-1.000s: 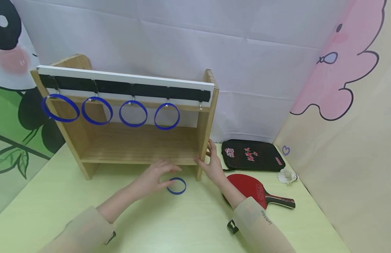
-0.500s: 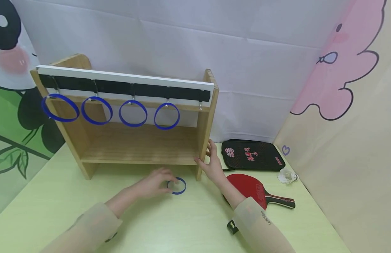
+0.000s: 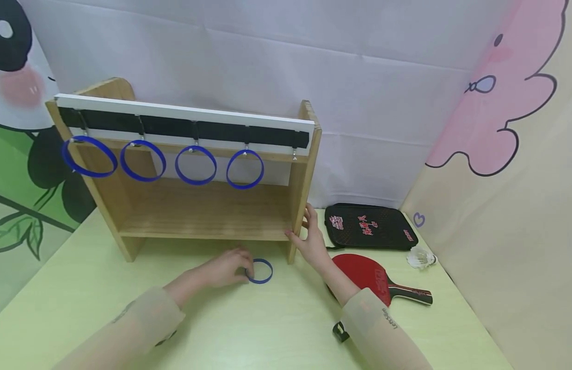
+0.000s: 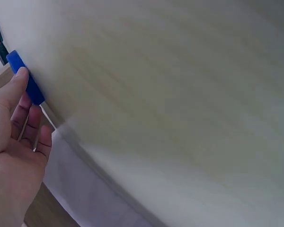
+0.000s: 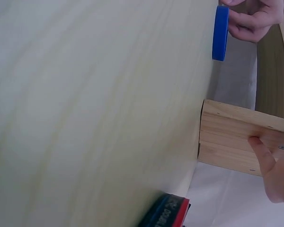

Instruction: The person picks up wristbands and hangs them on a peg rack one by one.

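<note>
My left hand [image 3: 230, 268] is low in front of the wooden shelf and pinches the near left rim of a blue ring [image 3: 271, 272] on the table. In the left wrist view the thumb and fingers meet at the end of this ring [image 4: 27, 80], seen edge-on. My right hand [image 3: 311, 244] holds the right side panel of the wooden shelf [image 3: 305, 190], thumb at its front edge and fingers along the outside. Several more blue rings [image 3: 195, 182] hang from small hooks on the black strip [image 3: 170, 128]; the rightmost hook [image 3: 294, 154] carries no ring.
Right of the shelf lie a black paddle case [image 3: 369, 226], a white shuttlecock [image 3: 421, 258] and a red table tennis paddle [image 3: 364, 277], partly behind the right forearm. A small black object [image 3: 340, 332] lies by the right sleeve. Walls stand behind and at both sides.
My left hand has come down to the loose ring and its fingers have closed on the rim. My right hand keeps its place on the side panel.
</note>
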{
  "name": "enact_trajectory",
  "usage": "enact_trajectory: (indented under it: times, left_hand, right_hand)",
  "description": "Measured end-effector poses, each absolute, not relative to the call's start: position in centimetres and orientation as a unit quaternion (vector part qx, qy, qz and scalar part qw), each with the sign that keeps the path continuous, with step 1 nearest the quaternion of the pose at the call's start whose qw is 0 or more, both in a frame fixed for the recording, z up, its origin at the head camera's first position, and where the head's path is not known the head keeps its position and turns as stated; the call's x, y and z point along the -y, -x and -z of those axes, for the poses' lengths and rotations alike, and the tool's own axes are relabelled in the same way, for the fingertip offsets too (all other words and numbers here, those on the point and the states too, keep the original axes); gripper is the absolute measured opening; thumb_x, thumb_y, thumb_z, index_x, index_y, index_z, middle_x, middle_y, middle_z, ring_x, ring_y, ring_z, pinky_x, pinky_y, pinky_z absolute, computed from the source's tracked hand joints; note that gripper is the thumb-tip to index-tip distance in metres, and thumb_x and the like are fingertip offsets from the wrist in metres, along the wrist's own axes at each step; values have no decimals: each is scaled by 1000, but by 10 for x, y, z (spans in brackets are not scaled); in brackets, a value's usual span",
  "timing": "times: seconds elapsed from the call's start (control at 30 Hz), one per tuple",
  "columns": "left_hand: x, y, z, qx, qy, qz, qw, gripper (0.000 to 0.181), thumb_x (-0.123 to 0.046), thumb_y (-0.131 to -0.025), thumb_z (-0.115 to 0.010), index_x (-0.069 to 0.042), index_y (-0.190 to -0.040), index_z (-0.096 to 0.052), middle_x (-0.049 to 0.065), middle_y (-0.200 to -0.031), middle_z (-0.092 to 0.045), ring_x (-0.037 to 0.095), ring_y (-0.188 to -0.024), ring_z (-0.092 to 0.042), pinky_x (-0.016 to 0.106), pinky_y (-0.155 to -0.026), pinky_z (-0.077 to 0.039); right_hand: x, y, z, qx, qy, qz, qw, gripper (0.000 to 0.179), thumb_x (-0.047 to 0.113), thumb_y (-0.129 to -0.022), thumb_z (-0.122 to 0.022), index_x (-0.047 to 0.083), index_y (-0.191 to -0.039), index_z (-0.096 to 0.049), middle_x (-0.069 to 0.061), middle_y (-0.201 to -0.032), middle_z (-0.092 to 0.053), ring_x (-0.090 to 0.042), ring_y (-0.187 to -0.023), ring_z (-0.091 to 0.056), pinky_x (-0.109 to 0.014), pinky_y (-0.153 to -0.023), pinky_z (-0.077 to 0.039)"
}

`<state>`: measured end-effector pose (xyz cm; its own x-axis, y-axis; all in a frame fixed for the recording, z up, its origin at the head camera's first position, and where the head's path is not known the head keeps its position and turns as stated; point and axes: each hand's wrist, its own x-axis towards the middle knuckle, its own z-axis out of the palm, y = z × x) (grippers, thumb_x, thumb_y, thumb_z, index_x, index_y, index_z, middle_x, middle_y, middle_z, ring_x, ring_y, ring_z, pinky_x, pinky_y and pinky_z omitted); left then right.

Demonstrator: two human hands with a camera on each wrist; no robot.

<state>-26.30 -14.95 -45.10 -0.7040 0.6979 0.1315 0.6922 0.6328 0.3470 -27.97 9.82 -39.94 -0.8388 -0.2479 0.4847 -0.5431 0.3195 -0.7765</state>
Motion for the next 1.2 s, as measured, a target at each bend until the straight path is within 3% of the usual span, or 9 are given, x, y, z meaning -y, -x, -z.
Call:
enact_trajectory:
  times: [0.2, 0.57, 0.73, 0.93, 1.2]
  left_hand:
    - [147, 264, 454, -906, -382, -183, 13, 9, -19, -79, -74, -22, -86, -71, -4, -102, -66, 22, -107, -57, 42, -95, -47]
    - [148, 259, 451, -903, -370, -218, 27, 6, -21, -82, -73, -23, -86, -70, -18, -87, -63, 6, -85, -51, 33, -82, -44]
    - [146, 255, 444, -904, -354, -235, 38, 5, -20, -83, -72, -22, -86, -69, -16, -87, -64, 6, -83, -52, 34, -81, -44]
    - [145, 254, 443, -897, -361, -254, 23, 8, -15, -81, -74, -20, -84, -68, -12, -86, -64, 7, -81, -56, 24, -72, -49]
    - [145, 248, 436, -896, -360, -261, 9, 11, -12, -80, -74, -17, -87, -67, -9, -87, -65, 6, -81, -58, 24, -73, -51]
  right_hand:
    - [-98, 279, 398, 803, -248, -524, 137, 76, 1, -87, -64, 6, -144, -14, -31, -143, -32, -47, -117, -49, -52, -79, -54]
    - [-98, 279, 396, 803, -247, -525, 137, 77, 0, -87, -64, 6, -144, -13, -30, -144, -32, -45, -117, -50, -49, -75, -56]
    - [-97, 279, 396, 806, -245, -520, 141, 76, 0, -87, -64, 6, -144, -14, -30, -143, -33, -45, -116, -50, -50, -76, -56]
    - [-98, 279, 398, 805, -247, -519, 144, 76, 1, -87, -64, 6, -144, -14, -30, -142, -34, -46, -115, -50, -51, -77, -55]
    - [-98, 279, 399, 806, -246, -519, 145, 76, 1, -87, -64, 7, -143, -14, -31, -141, -34, -46, -116, -50, -52, -78, -54]
